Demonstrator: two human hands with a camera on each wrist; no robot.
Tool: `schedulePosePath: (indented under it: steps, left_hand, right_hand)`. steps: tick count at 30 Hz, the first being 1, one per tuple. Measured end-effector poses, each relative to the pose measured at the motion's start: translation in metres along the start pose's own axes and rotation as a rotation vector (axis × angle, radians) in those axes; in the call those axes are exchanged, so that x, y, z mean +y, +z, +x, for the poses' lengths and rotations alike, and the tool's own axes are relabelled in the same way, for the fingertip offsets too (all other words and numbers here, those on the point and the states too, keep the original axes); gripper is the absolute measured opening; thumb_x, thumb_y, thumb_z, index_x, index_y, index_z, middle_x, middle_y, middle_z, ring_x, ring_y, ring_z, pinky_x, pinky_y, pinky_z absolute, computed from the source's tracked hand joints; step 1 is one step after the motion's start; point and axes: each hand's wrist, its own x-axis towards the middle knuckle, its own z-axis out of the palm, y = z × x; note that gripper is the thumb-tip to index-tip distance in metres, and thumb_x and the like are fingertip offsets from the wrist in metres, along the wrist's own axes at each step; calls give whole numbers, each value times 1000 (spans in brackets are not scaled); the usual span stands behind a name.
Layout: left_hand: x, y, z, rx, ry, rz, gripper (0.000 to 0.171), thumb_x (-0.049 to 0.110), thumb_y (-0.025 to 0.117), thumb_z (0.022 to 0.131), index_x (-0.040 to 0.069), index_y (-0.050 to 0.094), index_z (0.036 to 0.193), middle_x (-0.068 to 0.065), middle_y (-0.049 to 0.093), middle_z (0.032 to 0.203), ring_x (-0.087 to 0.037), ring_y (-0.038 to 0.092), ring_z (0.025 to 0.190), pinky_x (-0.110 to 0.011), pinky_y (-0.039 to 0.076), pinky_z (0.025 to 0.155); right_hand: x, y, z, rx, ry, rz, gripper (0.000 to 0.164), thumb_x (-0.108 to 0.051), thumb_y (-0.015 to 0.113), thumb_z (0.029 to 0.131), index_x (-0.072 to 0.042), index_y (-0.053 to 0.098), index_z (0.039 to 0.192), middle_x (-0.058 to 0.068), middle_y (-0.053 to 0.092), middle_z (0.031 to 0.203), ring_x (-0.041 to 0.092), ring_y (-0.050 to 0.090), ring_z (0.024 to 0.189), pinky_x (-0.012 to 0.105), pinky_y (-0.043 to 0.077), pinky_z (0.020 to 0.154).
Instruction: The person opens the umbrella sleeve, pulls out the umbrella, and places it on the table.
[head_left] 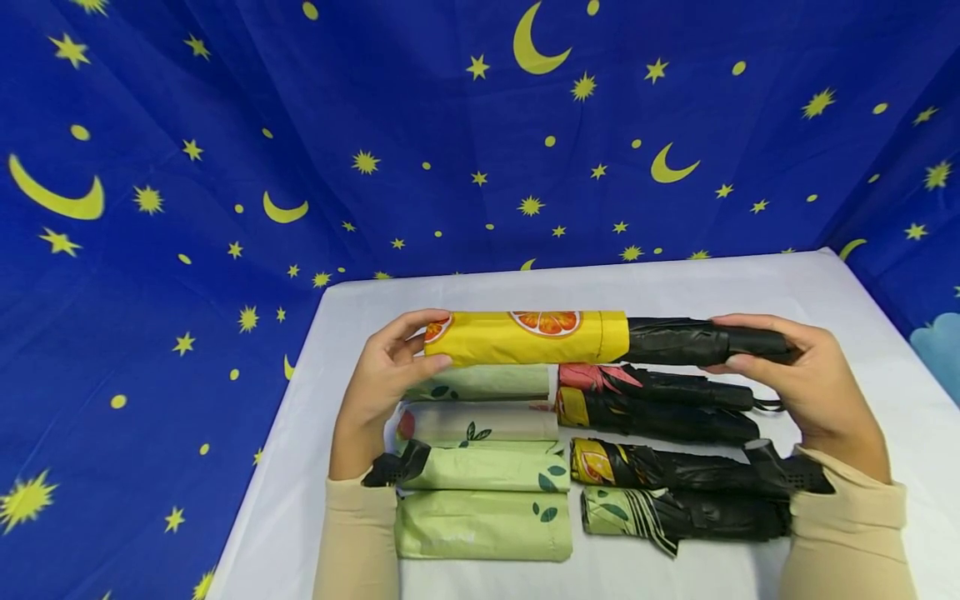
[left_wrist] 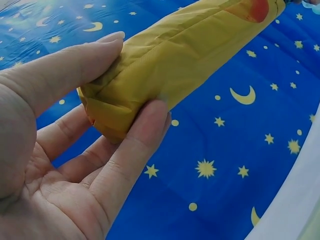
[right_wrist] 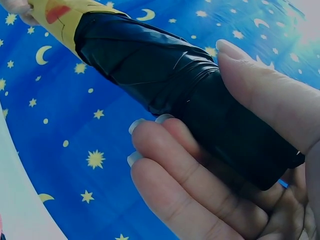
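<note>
A folded black umbrella (head_left: 667,340) is partly inside a yellow umbrella sleeve (head_left: 480,337) printed with orange slices. Both are held level above the table. My left hand (head_left: 382,375) pinches the closed left end of the sleeve between thumb and fingers; in the left wrist view that yellow sleeve (left_wrist: 160,65) shows creased at its tip. At the other end, my right hand (head_left: 825,392) grips the umbrella near its handle. The right wrist view shows the black umbrella (right_wrist: 145,60) entering the sleeve's mouth, thumb on one side and fingers on the other.
Below, a column of flat sleeves, among them a green one (head_left: 480,533) and a pale one (head_left: 480,421), lies at left on the white table (head_left: 292,500). Several folded umbrellas, including a green-ended one (head_left: 720,517), lie at right. A blue star-patterned curtain (head_left: 450,100) stands behind.
</note>
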Motion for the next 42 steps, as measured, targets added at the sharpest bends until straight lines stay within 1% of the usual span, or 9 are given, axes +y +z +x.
schedulePosePath:
  steps: [6, 13, 16, 21, 26, 29, 33, 40, 42]
  left_hand:
    - [1, -5, -2, 8, 19, 2, 50, -5, 76, 89, -7, 59, 136, -21, 55, 136, -29, 62, 112, -29, 59, 83]
    - [4, -11, -4, 12, 30, 6, 50, -3, 76, 90, -8, 58, 136, -21, 56, 136, -28, 62, 112, -29, 59, 85]
    - [4, -13, -4, 16, 37, 2, 50, -3, 76, 90, -8, 59, 136, -20, 56, 136, -28, 62, 112, -29, 58, 85]
    - [4, -15, -6, 29, 44, -13, 50, -1, 77, 90, -7, 59, 136, -20, 57, 135, -27, 62, 111, -29, 58, 85]
    - [5, -16, -6, 30, 35, -9, 50, -2, 77, 90, -7, 59, 137, -21, 57, 135, -27, 62, 111, -29, 58, 85]
    - [6, -17, -7, 39, 36, -5, 49, -4, 76, 90, -7, 59, 136, -20, 57, 134, -27, 62, 110, -29, 58, 84]
    - [5, -20, -7, 50, 34, -10, 49, -4, 76, 90, -8, 59, 136, -20, 57, 133, -26, 62, 108, -28, 58, 83]
    - [3, -26, -8, 55, 29, -12, 49, -5, 75, 90, -9, 58, 136, -20, 57, 134, -27, 62, 110, -28, 58, 84]
    - [3, -28, -8, 58, 33, -11, 49, -5, 75, 90, -9, 58, 136, -20, 58, 134, -26, 62, 110, -27, 58, 84]
  right_hand:
    - [0, -2, 0, 2, -18, 26, 39, 26, 55, 91, 24, 52, 130, 20, 70, 119, 31, 76, 88, 31, 59, 87]
    - [1, -5, -1, -5, -47, 59, 39, 30, 50, 91, 29, 47, 129, 20, 68, 123, 31, 76, 87, 34, 59, 86]
    - [2, -6, -1, -5, -56, 69, 38, 30, 50, 91, 28, 48, 129, 21, 69, 121, 31, 76, 87, 33, 59, 85]
    - [4, -8, -2, -26, -77, 118, 39, 32, 48, 90, 29, 48, 129, 24, 67, 124, 34, 75, 88, 35, 60, 85]
    - [3, -11, -3, -4, -45, 62, 39, 30, 51, 90, 26, 51, 129, 20, 69, 120, 31, 76, 87, 31, 59, 85]
    - [2, -13, -4, 8, -29, 52, 39, 30, 52, 90, 24, 52, 129, 19, 71, 118, 30, 76, 86, 29, 59, 84]
    - [1, -15, -5, 6, -30, 55, 40, 30, 51, 90, 24, 52, 129, 20, 71, 118, 30, 76, 87, 30, 59, 84]
    - [4, -20, -5, -6, -28, 17, 40, 30, 51, 90, 25, 52, 130, 18, 70, 120, 29, 76, 86, 30, 60, 83]
    - [5, -22, -5, -3, -33, 33, 39, 31, 50, 90, 24, 52, 129, 19, 69, 122, 31, 76, 86, 31, 60, 83]
